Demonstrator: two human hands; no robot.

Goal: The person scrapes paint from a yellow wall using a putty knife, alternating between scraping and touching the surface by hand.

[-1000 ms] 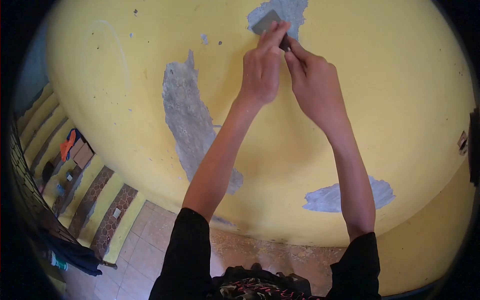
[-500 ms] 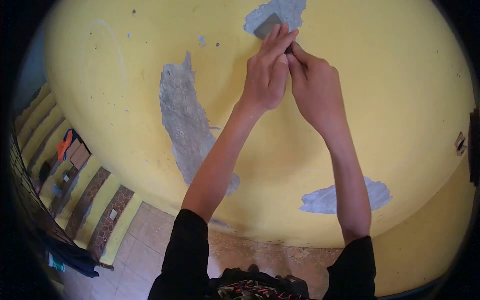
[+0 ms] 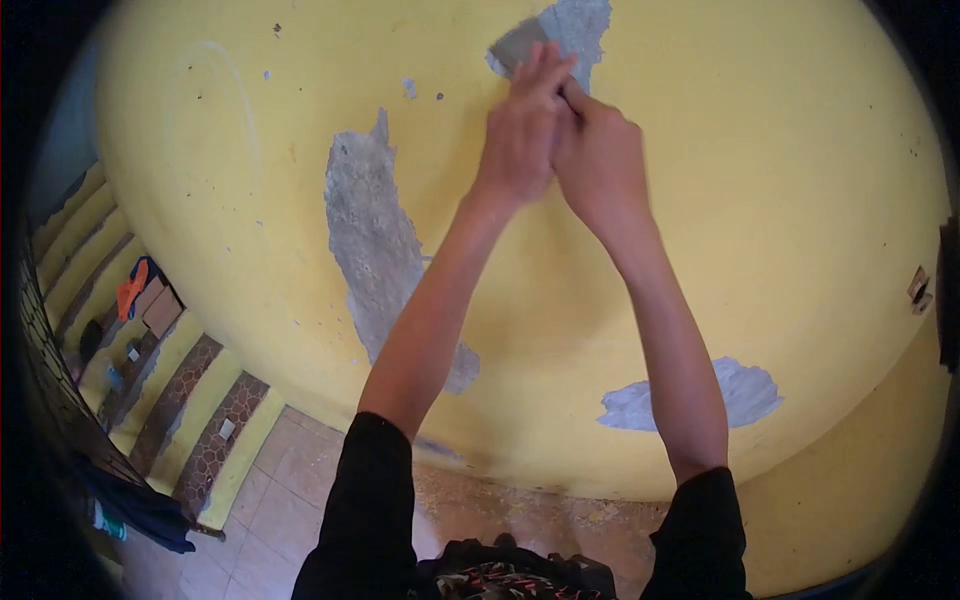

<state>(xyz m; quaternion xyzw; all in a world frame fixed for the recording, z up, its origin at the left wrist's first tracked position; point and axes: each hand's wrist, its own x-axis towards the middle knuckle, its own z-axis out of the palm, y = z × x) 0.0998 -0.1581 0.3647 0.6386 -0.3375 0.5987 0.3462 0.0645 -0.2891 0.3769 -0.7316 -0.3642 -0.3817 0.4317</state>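
Note:
A putty knife (image 3: 518,46) lies with its broad grey blade against the yellow wall (image 3: 770,200), over the left part of a bare grey patch (image 3: 583,28). My right hand (image 3: 607,165) is closed around the handle, which is mostly hidden by my fingers. Beside it, my left hand (image 3: 518,145) rests on the tool near the blade, its fingers stretched out and slightly blurred. Both arms reach upward in front of me.
A long grey patch (image 3: 375,235) runs down the wall left of my arms, and another (image 3: 745,392) shows low behind my right forearm. Steps (image 3: 235,430) with several objects stand at left. Flaky debris (image 3: 600,515) litters the floor (image 3: 285,510) along the wall's foot.
Both hands have shifted left with the putty knife, and its blade has slid a little left and upward across the bare patch.

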